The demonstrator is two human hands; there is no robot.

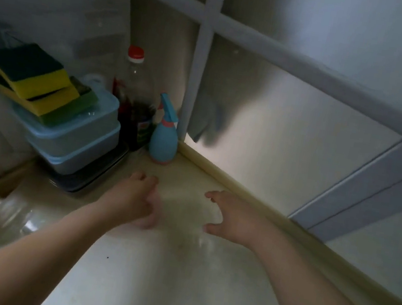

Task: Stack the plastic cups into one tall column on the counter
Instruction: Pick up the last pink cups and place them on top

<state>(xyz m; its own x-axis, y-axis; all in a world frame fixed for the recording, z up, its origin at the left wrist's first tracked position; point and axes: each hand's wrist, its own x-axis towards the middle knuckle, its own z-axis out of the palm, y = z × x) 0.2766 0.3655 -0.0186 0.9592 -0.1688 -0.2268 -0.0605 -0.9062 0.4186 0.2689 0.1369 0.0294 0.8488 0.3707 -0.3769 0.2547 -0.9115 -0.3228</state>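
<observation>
Both hands are out over the pale counter (171, 293), reaching toward the back corner. The left hand (133, 199) has its fingers curled loosely, the right hand (228, 218) is spread in a half-open C, and neither one has hold of anything as far as I can see. There's a faint smeary shimmer between them that might be clear cups, but it's too blurry to call. The only other maybe is some see-through plastic stuff (11, 216) down at the lower left, just beside the left forearm, so I honestly can't tell where the cups are.

If it were me, I'd grab each cup by the sides near the rim, keep it upright, and drop it straight down so the column doesn't lean.

Room-wise, the middle of the counter is open. Watch the blue spray bottle (163, 140) and the red-capped bottle (134, 98) in the corner, the stacked blue containers (77, 137) with sponges (34, 74) on the left, and the raised back edge (266, 203) on the right.
</observation>
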